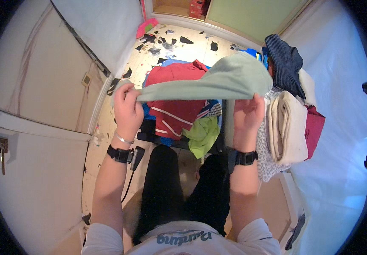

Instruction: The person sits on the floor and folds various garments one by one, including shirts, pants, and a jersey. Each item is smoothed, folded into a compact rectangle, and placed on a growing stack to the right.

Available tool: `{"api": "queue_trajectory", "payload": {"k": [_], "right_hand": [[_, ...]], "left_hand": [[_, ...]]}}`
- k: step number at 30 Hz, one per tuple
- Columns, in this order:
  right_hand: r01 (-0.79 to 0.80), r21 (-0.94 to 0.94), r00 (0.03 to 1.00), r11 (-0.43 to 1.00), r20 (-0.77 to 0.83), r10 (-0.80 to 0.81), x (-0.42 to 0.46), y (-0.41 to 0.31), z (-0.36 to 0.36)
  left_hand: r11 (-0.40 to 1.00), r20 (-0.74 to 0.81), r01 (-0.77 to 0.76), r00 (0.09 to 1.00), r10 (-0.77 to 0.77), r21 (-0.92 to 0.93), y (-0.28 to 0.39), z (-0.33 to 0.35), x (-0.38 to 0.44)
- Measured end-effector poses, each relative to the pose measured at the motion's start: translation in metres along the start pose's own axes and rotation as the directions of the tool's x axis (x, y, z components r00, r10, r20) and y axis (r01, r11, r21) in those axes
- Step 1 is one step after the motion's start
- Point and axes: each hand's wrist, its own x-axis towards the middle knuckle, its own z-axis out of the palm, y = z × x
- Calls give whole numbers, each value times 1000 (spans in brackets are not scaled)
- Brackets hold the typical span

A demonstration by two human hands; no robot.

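A pale green cloth garment (231, 76) is stretched between my two hands, its edge pulled nearly straight. My left hand (127, 106) grips its narrow end, and my right hand (249, 111) pinches the wider, bunched end. Beneath it lies a pile of clothes: a red garment with white stripes (177, 116), a lime green cloth (204, 134) and some blue pieces. Folded items are stacked to the right, among them a cream folded cloth (287, 134), a dark pinstriped garment (287, 63) and a dark red piece (314, 132).
Dark scraps (186, 40) litter the tiled floor beyond the pile. A white door with a metal handle (2, 156) stands at the left. Red boxes (197, 8) sit in an open cabinet at the top. White sheeting (339, 105) covers the right side.
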Motion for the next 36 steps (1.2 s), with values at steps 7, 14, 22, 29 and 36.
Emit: {"api": "queue_trajectory", "payload": {"k": [7, 14, 22, 29, 36], "right_hand": [[-328, -324, 897, 887, -401, 185, -88, 74, -132], [-521, -295, 796, 801, -506, 332, -108, 69, -127], [-5, -939, 981, 345, -72, -180, -89, 67, -94], [496, -851, 821, 170, 524, 228, -107, 97, -49], [570, -781, 691, 257, 624, 364, -129, 148, -20]], "left_hand": [[997, 534, -49, 845, 9, 61, -40, 19, -101], [996, 529, 52, 845, -80, 67, -7, 40, -106], [995, 639, 44, 764, -91, 89, 22, 74, -113], [993, 697, 121, 713, -77, -14, -19, 40, -144], [629, 522, 717, 428, -737, 300, -97, -5, -175]]}}
